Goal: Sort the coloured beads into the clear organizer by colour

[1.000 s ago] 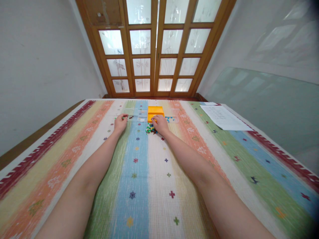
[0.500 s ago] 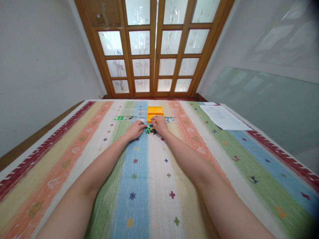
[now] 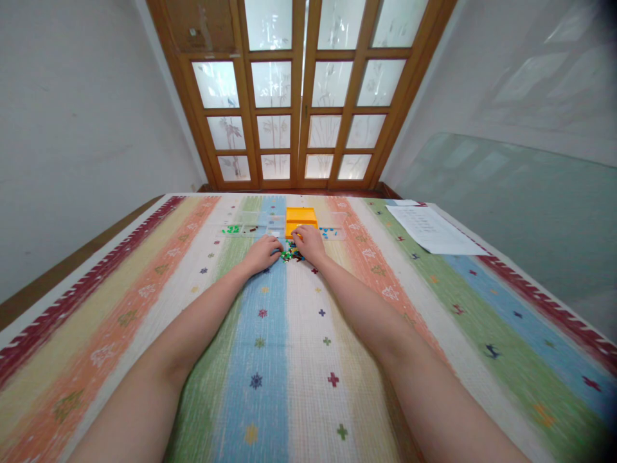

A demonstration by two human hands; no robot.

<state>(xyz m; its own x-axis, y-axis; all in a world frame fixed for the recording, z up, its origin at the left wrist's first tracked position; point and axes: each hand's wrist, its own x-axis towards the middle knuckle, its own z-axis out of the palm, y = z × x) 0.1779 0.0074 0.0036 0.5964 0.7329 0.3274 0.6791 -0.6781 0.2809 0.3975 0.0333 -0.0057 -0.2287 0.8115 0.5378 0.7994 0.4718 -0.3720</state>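
A heap of small mixed pieces (image 3: pixel 290 253), green, blue, brown and white, lies between my hands on the striped cloth. My left hand (image 3: pixel 263 253) rests at the heap's left edge with its fingers bent together; whatever they hold is too small to make out. Over the heap's upper right side, by the near edge of an open yellow box (image 3: pixel 301 214), my right hand (image 3: pixel 310 244) has its fingertips drawn together. What is in that pinch is hidden. Green pieces (image 3: pixel 233 229) and a few dark ones lie in a clear tray (image 3: pixel 260 231) on the left. Blue pieces (image 3: pixel 330 233) are in a clear compartment on the right.
The striped tablecloth (image 3: pixel 263 347) covers the table. Printed paper (image 3: pixel 434 228) lies at the far right. Beyond the table's far edge stand wooden glazed doors (image 3: pixel 301 116), and a glass panel (image 3: pixel 520 206) leans at the right wall.
My left hand's fingers have drawn closer together at the heap's edge. The right hand stays nearly in place by the yellow box.
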